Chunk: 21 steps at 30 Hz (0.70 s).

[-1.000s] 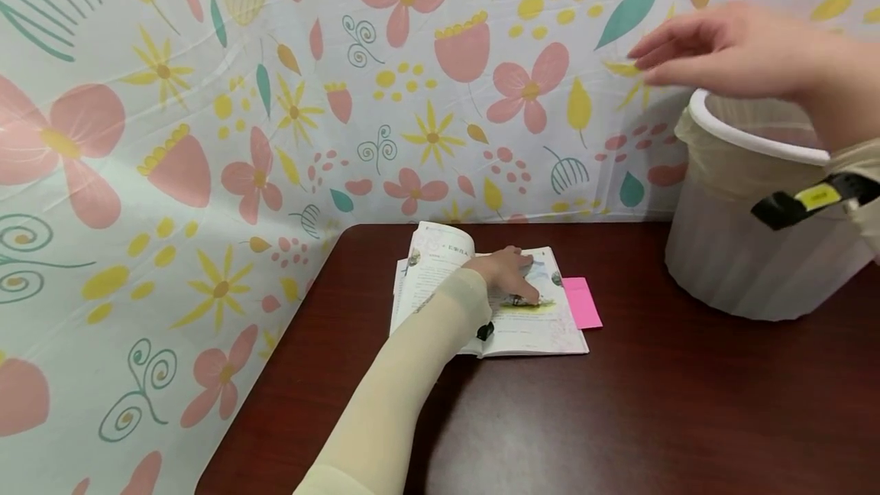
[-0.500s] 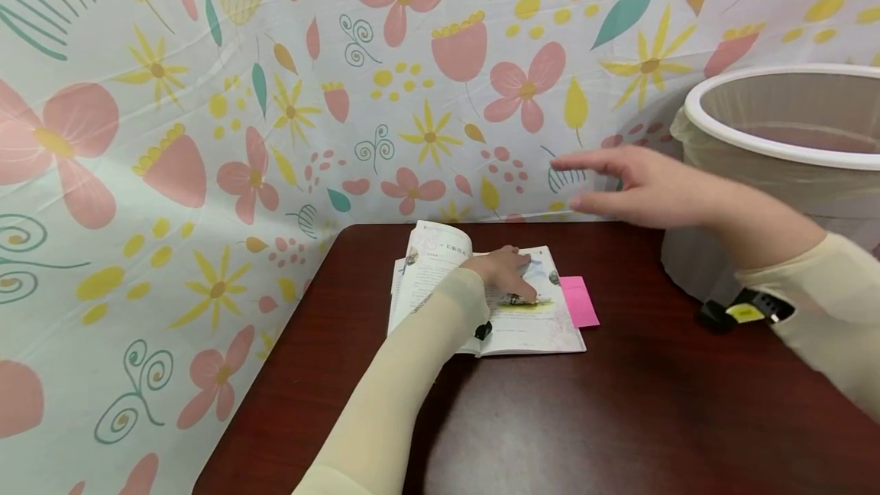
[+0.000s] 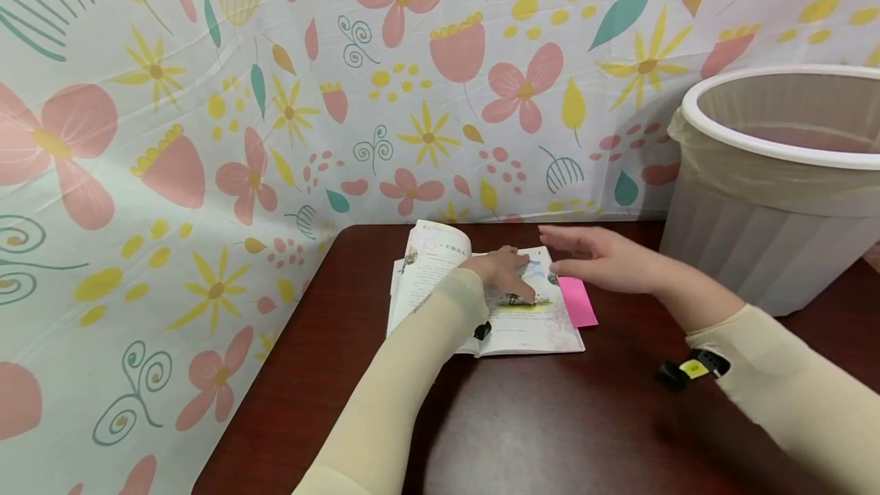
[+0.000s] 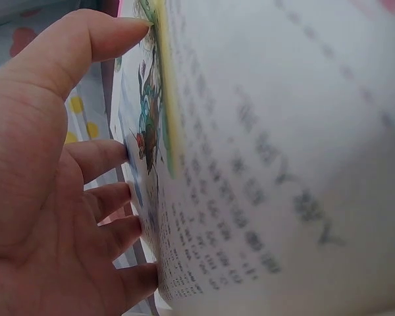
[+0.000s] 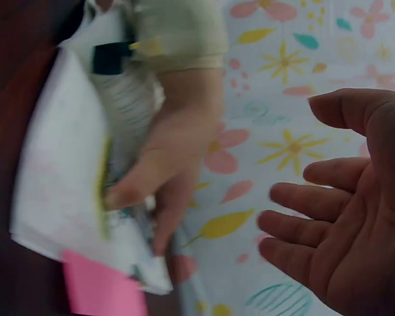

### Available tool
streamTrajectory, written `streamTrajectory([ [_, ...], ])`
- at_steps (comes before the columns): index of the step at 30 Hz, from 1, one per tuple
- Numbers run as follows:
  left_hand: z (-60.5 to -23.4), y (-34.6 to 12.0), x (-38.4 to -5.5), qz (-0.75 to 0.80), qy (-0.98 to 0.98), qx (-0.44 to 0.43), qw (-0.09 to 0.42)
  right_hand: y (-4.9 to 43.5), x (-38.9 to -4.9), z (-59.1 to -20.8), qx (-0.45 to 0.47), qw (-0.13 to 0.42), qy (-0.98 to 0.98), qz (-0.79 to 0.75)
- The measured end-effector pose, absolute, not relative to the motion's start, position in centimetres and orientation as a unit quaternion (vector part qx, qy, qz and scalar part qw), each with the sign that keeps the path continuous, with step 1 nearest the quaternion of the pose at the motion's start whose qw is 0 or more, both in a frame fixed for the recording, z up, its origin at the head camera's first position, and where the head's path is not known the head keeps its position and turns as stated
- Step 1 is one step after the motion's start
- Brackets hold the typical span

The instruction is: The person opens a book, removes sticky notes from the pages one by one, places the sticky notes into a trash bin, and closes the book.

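An open paper book with white pages (image 3: 529,336) lies on the shiny dark red-brown tabletop (image 3: 550,426), close to its back edge and nearer the back left corner than the front. Its left page curls up in a bend. The right page is flatter and has a small painted picture (image 4: 149,112) with green and yellow in it.

The left hand (image 3: 507,275) is right on the book. It lies on the right page, over part of the picture, with its fingers spread apart and the tips touching the paper. The book is under this hand.

The right hand (image 3: 605,260) is up in the air, close to the book's top right corner. Its thumb and fingers are apart, with nothing in them. The book is just beside it, on the left. A bright pink square paper note (image 3: 579,302) pokes out from the book's right side, just below that hand.

Both arms have cream cloth sleeves (image 3: 791,388). A big pale bin with a white rim and a thin bag (image 3: 749,228) stands near the tabletop's back edge, off to the right. Behind everything hangs a white cloth with pink, yellow and green flowers and leaves (image 3: 426,14).
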<state>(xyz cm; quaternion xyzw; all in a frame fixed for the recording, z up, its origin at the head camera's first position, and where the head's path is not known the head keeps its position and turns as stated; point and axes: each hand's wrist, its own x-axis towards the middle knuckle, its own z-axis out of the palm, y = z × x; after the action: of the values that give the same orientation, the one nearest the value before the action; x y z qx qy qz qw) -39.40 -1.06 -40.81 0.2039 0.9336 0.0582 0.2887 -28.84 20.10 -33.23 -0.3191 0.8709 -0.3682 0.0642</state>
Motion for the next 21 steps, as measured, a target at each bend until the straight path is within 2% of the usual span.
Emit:
streamTrajectory([
  [10, -41.2, -1.0, -39.4, 0.059, 0.935, 0.206, 0.282, 20.6, -28.7, -40.0, -0.27, 0.175, 0.866, -0.383],
  [21, -41.5, -1.3, -39.4, 0.073, 0.936, 0.226, 0.261, 20.4, -28.3, -42.0, -0.238, 0.181, 0.87, -0.391],
])
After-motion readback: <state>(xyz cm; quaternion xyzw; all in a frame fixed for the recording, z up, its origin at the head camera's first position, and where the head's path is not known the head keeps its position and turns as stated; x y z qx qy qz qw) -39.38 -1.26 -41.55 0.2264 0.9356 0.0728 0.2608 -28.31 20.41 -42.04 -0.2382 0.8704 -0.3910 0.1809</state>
